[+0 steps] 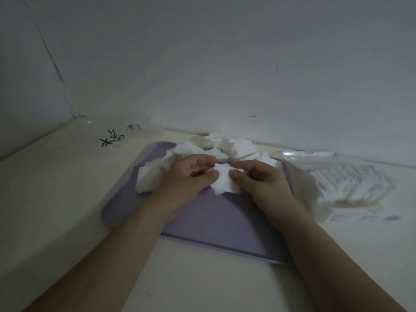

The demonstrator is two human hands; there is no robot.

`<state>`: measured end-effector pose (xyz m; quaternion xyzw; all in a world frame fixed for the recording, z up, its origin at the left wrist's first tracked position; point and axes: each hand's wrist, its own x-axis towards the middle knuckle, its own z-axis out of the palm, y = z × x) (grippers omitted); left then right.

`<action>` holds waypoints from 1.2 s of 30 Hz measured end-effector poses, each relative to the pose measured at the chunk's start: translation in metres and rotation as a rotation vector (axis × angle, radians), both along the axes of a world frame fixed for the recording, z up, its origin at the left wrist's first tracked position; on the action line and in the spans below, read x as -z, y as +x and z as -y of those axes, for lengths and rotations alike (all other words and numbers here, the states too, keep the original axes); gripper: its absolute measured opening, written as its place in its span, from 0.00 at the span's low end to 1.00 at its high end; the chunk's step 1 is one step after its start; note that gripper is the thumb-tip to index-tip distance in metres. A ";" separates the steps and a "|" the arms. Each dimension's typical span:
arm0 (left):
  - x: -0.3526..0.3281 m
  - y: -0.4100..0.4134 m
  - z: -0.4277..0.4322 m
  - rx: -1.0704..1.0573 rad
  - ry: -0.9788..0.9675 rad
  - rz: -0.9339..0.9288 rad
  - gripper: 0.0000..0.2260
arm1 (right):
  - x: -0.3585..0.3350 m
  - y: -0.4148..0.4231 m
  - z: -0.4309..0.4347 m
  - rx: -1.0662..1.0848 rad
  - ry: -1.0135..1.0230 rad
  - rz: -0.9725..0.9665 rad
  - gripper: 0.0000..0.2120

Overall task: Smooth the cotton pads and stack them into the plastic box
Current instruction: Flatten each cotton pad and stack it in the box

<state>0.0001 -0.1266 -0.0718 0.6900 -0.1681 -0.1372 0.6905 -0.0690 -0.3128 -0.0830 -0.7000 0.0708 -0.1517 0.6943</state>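
Over the tray [225, 224], our left hand [189, 176] and right hand [258, 180] pinch one cotton pad [225, 184] in their fingers [234, 174]. The plastic box [351, 216] beside the tray holds stacked pads [351, 183].

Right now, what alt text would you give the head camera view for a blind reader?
A left hand and right hand pinch one white wavy-edged cotton pad over a flat lilac plastic tray. A heap of crumpled white cotton pads lies at the tray's far end; a clear plastic box holding stacked pads stands to its right.
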 end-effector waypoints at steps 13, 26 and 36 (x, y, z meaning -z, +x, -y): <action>0.004 -0.001 0.002 -0.081 -0.153 -0.069 0.09 | -0.007 -0.006 -0.003 0.042 0.171 0.022 0.07; 0.001 -0.007 -0.001 0.029 -0.147 0.043 0.14 | -0.009 -0.008 -0.006 -0.004 0.018 0.019 0.05; 0.002 -0.011 -0.001 -0.051 -0.074 0.099 0.10 | -0.009 -0.010 -0.004 -0.066 0.019 0.032 0.06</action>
